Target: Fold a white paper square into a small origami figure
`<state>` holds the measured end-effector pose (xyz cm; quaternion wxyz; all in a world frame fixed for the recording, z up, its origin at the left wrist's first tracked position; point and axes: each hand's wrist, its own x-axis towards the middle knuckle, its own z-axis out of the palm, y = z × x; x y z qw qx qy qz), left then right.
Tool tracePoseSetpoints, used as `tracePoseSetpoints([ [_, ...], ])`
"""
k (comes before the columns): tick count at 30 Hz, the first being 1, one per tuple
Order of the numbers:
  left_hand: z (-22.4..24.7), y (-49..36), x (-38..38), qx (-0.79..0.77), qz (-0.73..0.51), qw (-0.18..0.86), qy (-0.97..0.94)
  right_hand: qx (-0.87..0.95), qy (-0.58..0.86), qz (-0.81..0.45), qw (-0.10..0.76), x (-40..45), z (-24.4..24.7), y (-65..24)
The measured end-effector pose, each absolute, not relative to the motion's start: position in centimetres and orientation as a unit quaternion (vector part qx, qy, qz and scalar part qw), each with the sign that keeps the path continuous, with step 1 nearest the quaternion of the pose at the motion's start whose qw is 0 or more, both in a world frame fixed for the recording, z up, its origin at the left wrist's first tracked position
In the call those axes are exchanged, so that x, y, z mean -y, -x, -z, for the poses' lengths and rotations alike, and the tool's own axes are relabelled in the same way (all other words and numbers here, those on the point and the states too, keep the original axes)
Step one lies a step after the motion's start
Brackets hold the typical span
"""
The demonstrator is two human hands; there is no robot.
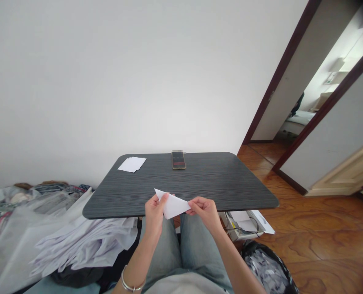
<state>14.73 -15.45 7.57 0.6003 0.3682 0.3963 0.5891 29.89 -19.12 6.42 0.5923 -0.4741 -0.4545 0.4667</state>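
Note:
A white sheet of paper [174,207], folded into a triangle, is held over the front edge of the dark table [212,179]. My left hand [155,210] grips its left part, with the thumb on top. My right hand [202,207] pinches the right-hand corner between thumb and fingers. Several white sheets [131,164] lie stacked at the table's back left. Near the back edge, in the middle, lies a phone-like object [178,160], its surface blurred.
Clothes and white cloth [86,245] are heaped on the left. Under the table's right side is a box [244,224] with papers and cables, beside a black bag [268,267] of scraps. A white wall rises behind the table; a doorway is at right.

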Motion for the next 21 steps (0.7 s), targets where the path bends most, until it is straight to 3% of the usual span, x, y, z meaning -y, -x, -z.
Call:
tracePoseSetpoints([
  [21,-7.56,-15.25,15.68,-0.389,-0.517,0.631,-0.427,0.514,0.480,-0.468,0.535,18.78,-6.05,-29.60],
])
